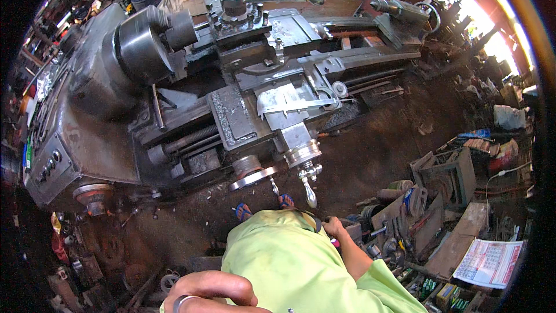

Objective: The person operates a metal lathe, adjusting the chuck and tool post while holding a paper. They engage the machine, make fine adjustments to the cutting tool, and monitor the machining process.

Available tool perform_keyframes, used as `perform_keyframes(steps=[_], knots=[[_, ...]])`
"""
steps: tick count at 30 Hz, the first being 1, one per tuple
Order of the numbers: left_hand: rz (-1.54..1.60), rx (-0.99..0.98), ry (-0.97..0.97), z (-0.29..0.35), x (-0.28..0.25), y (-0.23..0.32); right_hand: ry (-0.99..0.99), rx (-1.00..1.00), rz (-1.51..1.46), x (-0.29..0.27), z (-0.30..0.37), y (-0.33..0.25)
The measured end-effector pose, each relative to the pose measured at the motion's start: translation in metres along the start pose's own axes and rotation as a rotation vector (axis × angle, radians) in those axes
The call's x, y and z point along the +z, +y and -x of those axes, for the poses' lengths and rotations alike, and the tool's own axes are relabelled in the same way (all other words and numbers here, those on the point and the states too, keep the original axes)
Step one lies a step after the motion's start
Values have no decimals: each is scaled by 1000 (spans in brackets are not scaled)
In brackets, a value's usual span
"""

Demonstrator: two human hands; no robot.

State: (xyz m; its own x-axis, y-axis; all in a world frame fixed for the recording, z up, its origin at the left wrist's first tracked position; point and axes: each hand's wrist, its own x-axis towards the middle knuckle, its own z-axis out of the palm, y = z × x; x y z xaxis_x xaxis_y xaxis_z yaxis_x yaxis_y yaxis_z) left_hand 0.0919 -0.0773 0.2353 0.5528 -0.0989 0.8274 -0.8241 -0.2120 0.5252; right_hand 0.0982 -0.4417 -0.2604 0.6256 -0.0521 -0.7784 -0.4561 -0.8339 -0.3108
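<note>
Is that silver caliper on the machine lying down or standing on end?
Lying down: the caliper has its long beam stretched sideways over the metal slide.

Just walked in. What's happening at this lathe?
A person in a light green shirt stands at the lathe, neither hand on it. The left hand is curled before the body; the right hand is down by the tools at the right, its grip unclear. A caliper lies on the carriage.

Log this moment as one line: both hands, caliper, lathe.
left hand: before green shirt, grip unclear | right hand: beside shirt, grip unclear | caliper: lying on lathe
</note>
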Motion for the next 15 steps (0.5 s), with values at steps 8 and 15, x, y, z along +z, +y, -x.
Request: perform_keyframes(steps=[8, 15], knots=[[96, 48, 41, 5, -13, -1, 29, -42, -144, 0, 16, -27], [-55, -7, 87, 22, -25, -19, 204, -107, -29, 4, 5, -32]])
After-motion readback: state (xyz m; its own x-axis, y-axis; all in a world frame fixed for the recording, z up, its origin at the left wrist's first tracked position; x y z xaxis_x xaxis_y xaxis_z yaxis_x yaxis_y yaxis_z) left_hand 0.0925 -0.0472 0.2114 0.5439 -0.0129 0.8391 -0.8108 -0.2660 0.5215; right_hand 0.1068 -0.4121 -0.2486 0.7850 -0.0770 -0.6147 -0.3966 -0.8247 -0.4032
